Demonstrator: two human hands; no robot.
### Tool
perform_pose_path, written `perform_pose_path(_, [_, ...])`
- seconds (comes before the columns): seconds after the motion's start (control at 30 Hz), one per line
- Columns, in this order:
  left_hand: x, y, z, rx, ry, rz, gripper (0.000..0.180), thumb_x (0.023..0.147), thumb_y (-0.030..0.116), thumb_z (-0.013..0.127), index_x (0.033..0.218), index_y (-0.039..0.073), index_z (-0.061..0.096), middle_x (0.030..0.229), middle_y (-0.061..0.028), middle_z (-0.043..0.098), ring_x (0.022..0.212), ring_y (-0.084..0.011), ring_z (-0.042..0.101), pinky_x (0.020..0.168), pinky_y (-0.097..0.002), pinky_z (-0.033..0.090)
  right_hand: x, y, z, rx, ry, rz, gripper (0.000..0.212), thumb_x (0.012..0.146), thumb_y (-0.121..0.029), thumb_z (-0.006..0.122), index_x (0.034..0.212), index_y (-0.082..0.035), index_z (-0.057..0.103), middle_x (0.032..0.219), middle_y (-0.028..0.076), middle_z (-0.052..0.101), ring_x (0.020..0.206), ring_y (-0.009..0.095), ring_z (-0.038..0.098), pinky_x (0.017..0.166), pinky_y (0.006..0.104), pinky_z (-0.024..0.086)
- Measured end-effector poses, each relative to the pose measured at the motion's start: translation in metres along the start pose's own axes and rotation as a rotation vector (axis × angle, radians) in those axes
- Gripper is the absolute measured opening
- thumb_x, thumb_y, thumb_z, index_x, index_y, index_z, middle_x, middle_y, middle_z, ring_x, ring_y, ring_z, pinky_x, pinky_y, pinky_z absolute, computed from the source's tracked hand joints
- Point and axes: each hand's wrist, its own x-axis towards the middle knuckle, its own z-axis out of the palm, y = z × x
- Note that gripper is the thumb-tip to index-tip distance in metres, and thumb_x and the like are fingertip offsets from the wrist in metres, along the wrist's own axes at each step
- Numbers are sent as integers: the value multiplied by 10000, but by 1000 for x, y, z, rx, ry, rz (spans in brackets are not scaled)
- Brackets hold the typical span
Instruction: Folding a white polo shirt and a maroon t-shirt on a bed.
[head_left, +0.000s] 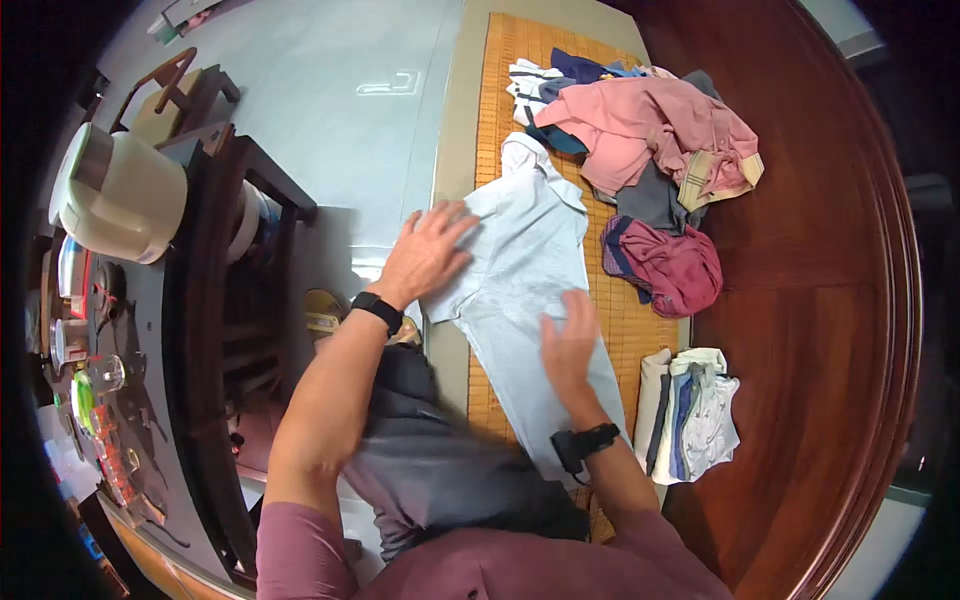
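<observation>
A pale blue short-sleeved collared shirt lies spread lengthwise on a woven bamboo mat, its collar at the far end. My left hand rests with fingers spread at the shirt's left sleeve and shoulder. Over the lower half of the shirt is my right hand, a little blurred, fingers stretched out and holding nothing. Whether it touches the cloth I cannot tell. Past the collar sits a loose heap of clothes with a pink shirt on top. A crumpled maroon garment lies to the right of the pale shirt.
A row of folded clothes stands near my right forearm, by the dark wooden panel along the right. On the left, a dark table carries a white appliance and several small items. Sandals are on the floor.
</observation>
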Motion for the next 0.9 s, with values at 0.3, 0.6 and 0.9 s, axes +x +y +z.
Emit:
perform_pose_path(0.3, [-7,6,8,195,-269,-102,861,870,573,739,1597,249,410,1692,-90,331,1555,-313,326,1205,-644,340,-4,88,-36,132,-416,635,289,888,-224,774,1075,-13,710,969,154,723,821,326,683,729,439,528])
perform_pose_path(0.6, [2,12,0,231,-279,-103,731,938,593,656,1543,221,485,1660,-92,387,1519,-312,387,1188,-657,348,140,115,17,389,-100,512,331,903,-261,753,1105,-2,709,1122,198,727,999,356,702,871,452,546])
perform_pose_path(0.9, [2,14,-3,267,-246,-119,590,981,518,634,1470,201,545,1592,-93,462,1484,-288,427,1184,-653,353,184,74,57,-73,-319,357,428,812,-249,800,1196,-93,695,1159,189,705,1175,416,616,987,552,474])
